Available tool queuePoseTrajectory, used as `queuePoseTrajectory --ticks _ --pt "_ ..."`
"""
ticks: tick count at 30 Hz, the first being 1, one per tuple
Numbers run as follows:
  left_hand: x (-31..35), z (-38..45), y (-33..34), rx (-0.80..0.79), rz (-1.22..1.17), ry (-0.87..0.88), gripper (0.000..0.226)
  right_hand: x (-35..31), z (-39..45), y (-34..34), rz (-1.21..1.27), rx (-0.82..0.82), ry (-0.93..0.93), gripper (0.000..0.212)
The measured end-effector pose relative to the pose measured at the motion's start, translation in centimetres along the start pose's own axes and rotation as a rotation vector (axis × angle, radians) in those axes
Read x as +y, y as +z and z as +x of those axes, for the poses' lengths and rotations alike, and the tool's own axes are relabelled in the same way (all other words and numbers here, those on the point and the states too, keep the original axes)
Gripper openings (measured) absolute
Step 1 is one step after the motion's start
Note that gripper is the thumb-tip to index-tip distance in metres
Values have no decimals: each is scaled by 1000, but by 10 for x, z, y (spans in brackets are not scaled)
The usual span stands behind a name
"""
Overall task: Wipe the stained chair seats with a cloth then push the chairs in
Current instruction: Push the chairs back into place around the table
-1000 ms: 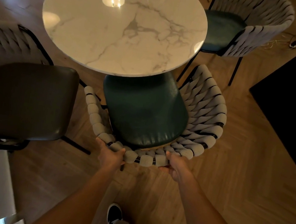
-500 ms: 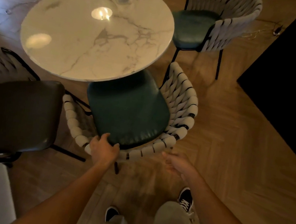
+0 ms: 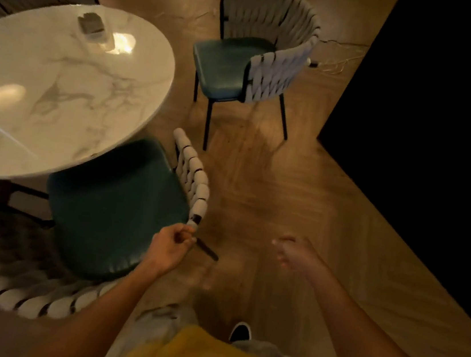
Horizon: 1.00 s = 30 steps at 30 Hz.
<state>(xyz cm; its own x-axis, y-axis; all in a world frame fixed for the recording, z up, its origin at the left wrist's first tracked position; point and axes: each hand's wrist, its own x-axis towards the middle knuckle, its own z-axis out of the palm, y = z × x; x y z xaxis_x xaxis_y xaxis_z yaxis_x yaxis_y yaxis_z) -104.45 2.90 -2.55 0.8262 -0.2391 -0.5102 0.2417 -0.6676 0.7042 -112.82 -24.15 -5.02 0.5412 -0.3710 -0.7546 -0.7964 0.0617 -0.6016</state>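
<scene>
The near chair with a dark green padded seat [image 3: 113, 207] and pale woven-strap back [image 3: 195, 179] faces the round white marble desk [image 3: 60, 89], its front edge tucked beneath the rim. The left hand [image 3: 169, 249] has its fingers curled around the back's rim. The right hand [image 3: 296, 255] hangs loose, blurred, holding nothing. A second green-seated chair [image 3: 227, 69] stands apart from the desk, seat pointing left.
</scene>
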Motion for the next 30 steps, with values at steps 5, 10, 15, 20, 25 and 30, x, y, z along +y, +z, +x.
queuePoseTrajectory --ticks 5,10,15,20,25,30 --pt "59 57 32 -56 -34 42 18 -37 46 -52 52 34 -10 21" --pt "112 143 52 -126 -9 62 20 -86 106 -88 69 37 -23 21" --pt "169 243 55 -166 36 46 21 -165 187 -123 111 65 -10 18" --pt "240 329 36 -193 35 8 23 -257 258 -150 6 54 -53 23" --pt "300 411 20 -183 48 47 26 -342 315 -172 -52 81 -115 12" --pt "343 483 18 -181 63 53 29 -409 378 -185 -38 -6 -72 18"
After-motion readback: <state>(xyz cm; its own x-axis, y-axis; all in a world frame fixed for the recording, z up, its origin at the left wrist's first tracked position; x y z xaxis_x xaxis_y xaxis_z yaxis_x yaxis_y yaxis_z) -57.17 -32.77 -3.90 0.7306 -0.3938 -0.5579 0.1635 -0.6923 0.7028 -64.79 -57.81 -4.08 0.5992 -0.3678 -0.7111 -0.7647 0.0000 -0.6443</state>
